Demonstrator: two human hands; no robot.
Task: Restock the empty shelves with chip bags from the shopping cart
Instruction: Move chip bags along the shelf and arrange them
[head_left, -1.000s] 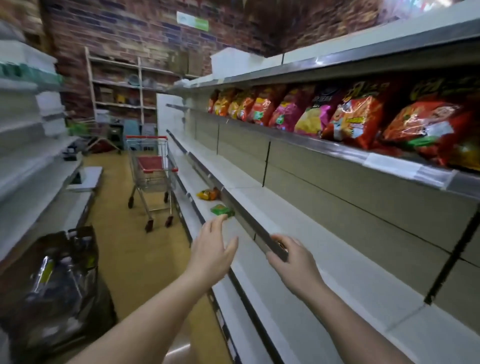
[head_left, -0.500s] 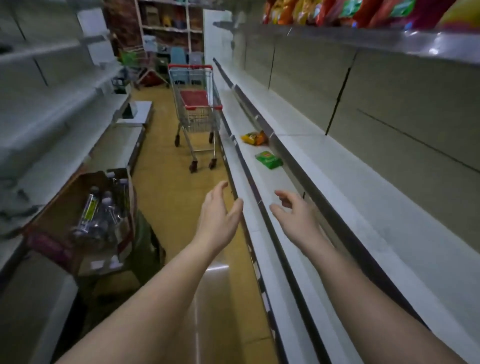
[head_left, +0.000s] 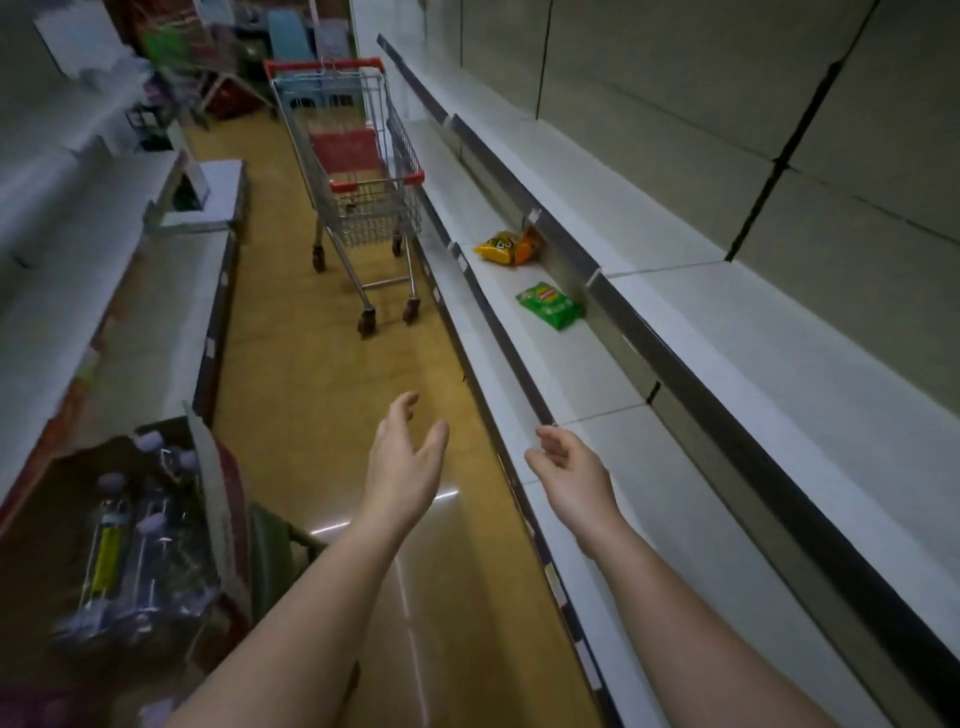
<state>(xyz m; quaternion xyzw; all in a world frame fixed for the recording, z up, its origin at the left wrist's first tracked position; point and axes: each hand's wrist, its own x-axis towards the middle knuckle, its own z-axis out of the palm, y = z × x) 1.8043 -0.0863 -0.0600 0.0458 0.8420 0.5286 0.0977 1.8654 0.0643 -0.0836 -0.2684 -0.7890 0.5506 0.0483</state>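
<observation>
Head view: both hands are empty with fingers loosely spread, the left hand (head_left: 402, 460) over the aisle floor, the right hand (head_left: 571, 470) just above the lower shelf (head_left: 613, 447). The shopping cart (head_left: 358, 171) stands well ahead, slightly left, its long axis running down the aisle; the left hand is nearer. Any bags inside cannot be made out. A green chip bag (head_left: 550, 305) and a yellow chip bag (head_left: 501, 248) lie flat on that shelf ahead of the right hand, long axes angled across it.

The shopping cart (head_left: 358, 171) ahead of me was silver wire with red trim. On the white shelf (head_left: 550, 364) lay a yellow bag (head_left: 497, 248), an orange bag (head_left: 530, 244) and a green bag (head_left: 551, 306). The floor (head_left: 311, 364) was yellow-tan.
</observation>
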